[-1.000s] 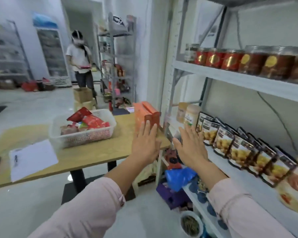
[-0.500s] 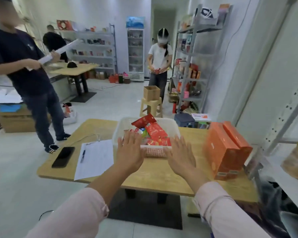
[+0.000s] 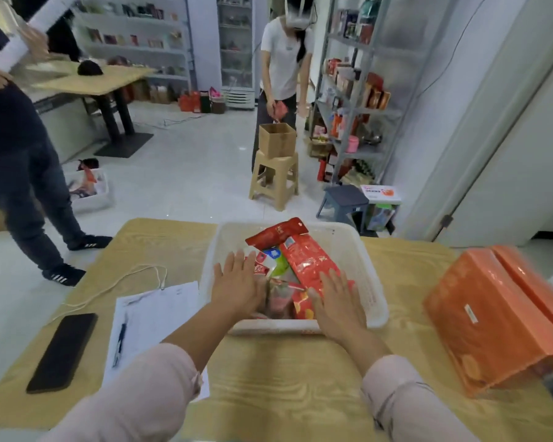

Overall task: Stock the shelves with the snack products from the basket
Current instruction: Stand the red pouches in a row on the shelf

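You're in a small shop, retail-stockroom type. A tall grey metal shelving rack (image 3: 358, 100) on the rt is packed w/ boxed & bottled goods. White wall shelves (image 3: 131, 30) at the back carry more pkgs. A glass-door display fridge (image 3: 237, 49) stands btwn them. On your light wooden table (image 3: 300, 378) sits a white plastic mesh basket (image 3: 374, 282) of red snack packets (image 3: 310, 263).

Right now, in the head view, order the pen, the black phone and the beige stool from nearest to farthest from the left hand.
1. Pen, on the paper left of the left hand.
2. Black phone, farther left on the table.
3. Beige stool, far off beyond the table.
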